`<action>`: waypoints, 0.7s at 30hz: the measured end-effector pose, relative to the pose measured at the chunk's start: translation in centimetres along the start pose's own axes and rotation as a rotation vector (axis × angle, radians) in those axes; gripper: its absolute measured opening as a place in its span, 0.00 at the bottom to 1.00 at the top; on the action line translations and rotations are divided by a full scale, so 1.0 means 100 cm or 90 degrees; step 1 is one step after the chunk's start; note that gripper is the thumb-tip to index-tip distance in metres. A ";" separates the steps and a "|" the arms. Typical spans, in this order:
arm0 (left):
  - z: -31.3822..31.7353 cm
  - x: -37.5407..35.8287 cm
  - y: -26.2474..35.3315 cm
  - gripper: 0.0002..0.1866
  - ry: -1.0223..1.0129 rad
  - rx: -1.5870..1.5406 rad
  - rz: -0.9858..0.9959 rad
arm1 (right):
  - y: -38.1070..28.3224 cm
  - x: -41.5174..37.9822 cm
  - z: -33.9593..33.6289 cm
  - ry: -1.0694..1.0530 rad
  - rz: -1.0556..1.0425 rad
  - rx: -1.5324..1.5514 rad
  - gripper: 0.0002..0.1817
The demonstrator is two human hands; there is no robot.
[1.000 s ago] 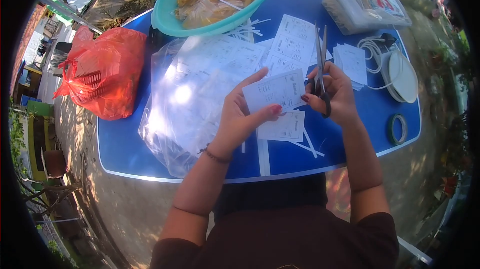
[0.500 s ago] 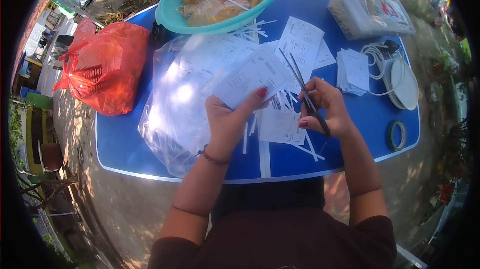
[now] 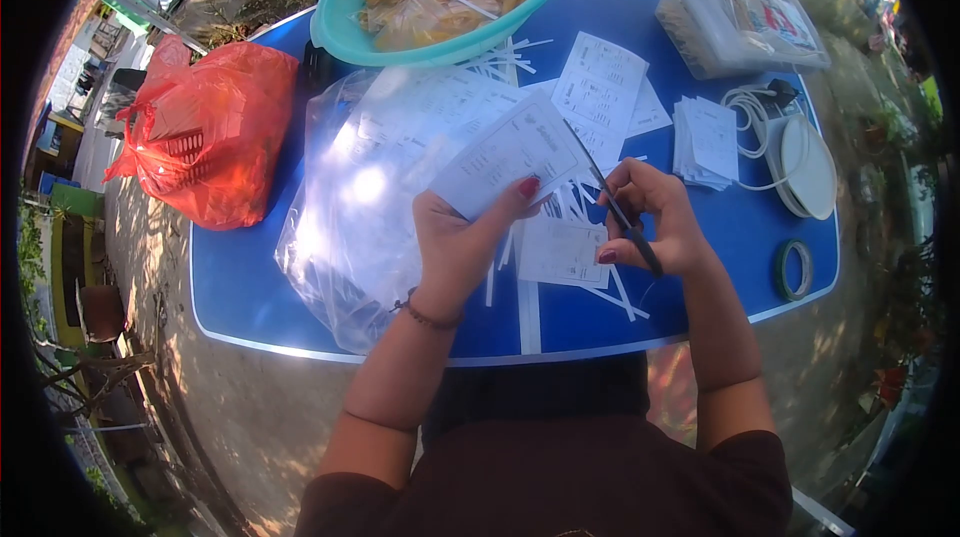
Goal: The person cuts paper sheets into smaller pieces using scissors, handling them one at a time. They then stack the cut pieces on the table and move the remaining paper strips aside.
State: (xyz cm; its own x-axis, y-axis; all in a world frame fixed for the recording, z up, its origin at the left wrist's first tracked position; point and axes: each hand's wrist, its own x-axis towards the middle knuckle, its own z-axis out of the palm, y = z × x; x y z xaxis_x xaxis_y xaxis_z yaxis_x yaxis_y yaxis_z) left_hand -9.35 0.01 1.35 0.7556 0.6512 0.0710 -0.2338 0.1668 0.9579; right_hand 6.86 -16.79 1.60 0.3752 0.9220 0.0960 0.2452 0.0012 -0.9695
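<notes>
My left hand (image 3: 465, 227) pinches a printed white paper card (image 3: 505, 159) between thumb and fingers, tilted above the table. My right hand (image 3: 650, 215) grips a pair of scissors (image 3: 612, 199) with dark handles. Their blades look closed together, pointing up and away, right beside the card's right edge. Under my hands lie thin paper strips (image 3: 622, 292) and another printed card (image 3: 560, 251). Beyond them are larger printed sheets (image 3: 598, 85). A clear plastic bag (image 3: 345, 227) spreads left of my left hand, over or around more printed paper.
On the blue table (image 3: 240, 282) stand a turquoise basin (image 3: 335, 32) of packed yellowish food, a red plastic bag (image 3: 225, 137), and a clear plastic container (image 3: 700, 37). To the right are stacked cards (image 3: 708, 142), a white device with its cord (image 3: 805, 172), and a tape roll (image 3: 793, 270).
The scissor blades have come together from slightly apart. The card in my left hand has shifted slightly right, towards the blades. Everything else stays put.
</notes>
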 end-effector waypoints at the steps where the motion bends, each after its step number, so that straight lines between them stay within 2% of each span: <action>1: 0.000 0.000 0.000 0.17 -0.001 0.002 -0.001 | 0.000 0.000 0.000 0.000 -0.001 0.000 0.32; 16: 0.000 0.000 0.000 0.18 0.001 -0.010 0.013 | 0.004 -0.001 -0.002 0.029 -0.018 -0.046 0.31; 21: -0.001 0.000 0.000 0.18 0.001 -0.008 0.015 | 0.000 -0.002 -0.003 0.027 0.018 -0.067 0.28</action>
State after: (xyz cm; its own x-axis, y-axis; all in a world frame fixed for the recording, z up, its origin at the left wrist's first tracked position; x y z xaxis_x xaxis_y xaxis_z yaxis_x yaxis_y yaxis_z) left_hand -9.40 0.07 1.33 0.7485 0.6565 0.0934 -0.2596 0.1604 0.9523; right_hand 7.07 -17.14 1.67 0.4203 0.9038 0.0800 0.3256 -0.0679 -0.9431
